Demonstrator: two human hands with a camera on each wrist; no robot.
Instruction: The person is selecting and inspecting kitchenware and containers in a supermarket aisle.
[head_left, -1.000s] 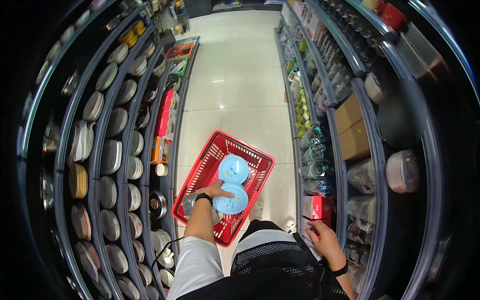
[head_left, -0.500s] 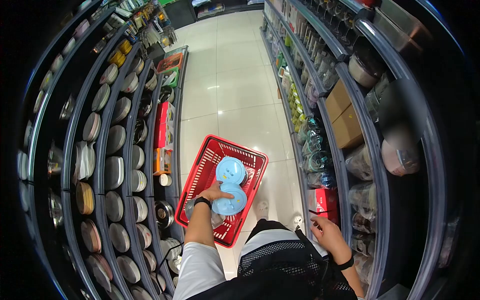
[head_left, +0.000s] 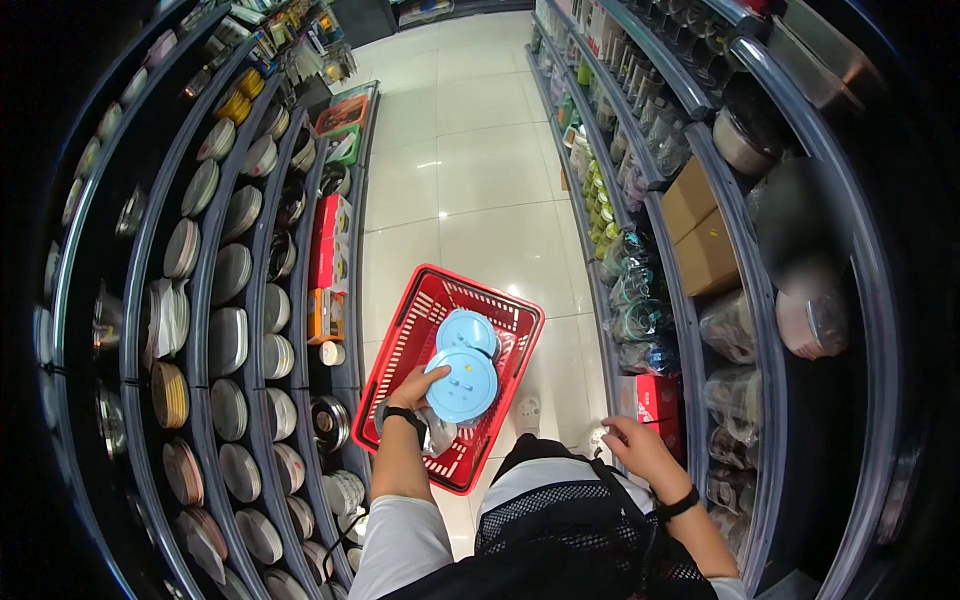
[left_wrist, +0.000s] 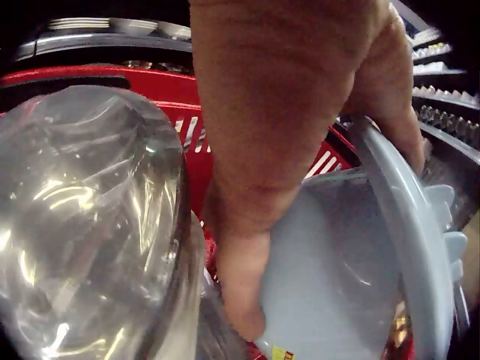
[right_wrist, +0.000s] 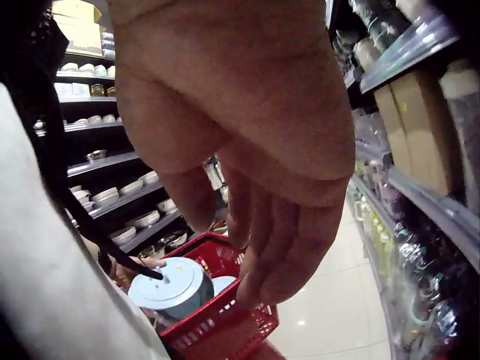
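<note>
Two round containers with light blue lids are in the red basket (head_left: pixel 392 350). My left hand (head_left: pixel 410 388) grips the nearer blue-lidded container (head_left: pixel 461 384) at its left side, thumb on the lid's edge; its lid overlaps the farther one (head_left: pixel 466 331). In the left wrist view the fingers of my left hand (left_wrist: pixel 262 150) curl round the container's pale blue body (left_wrist: pixel 330 262), beside a clear plastic-wrapped item (left_wrist: pixel 90 225). My right hand (head_left: pixel 645 455) hangs with loosely curled fingers, holding nothing; the right wrist view shows this hand (right_wrist: pixel 240 142) above the basket's level.
Shelves of stacked plates and bowls (head_left: pixel 228 341) line the left side. Along the right shelves are cardboard boxes (head_left: pixel 700 235), wrapped glassware (head_left: pixel 640 290) and a red box (head_left: pixel 655 398). Pale floor tiles (head_left: pixel 490 150) run between them, with a shoe (head_left: pixel 528 412) beside the basket.
The nearer blue-lidded container has risen slightly and now overlaps the farther one, with my left hand moving from its lid top to its side. My right hand has shifted slightly up and left.
</note>
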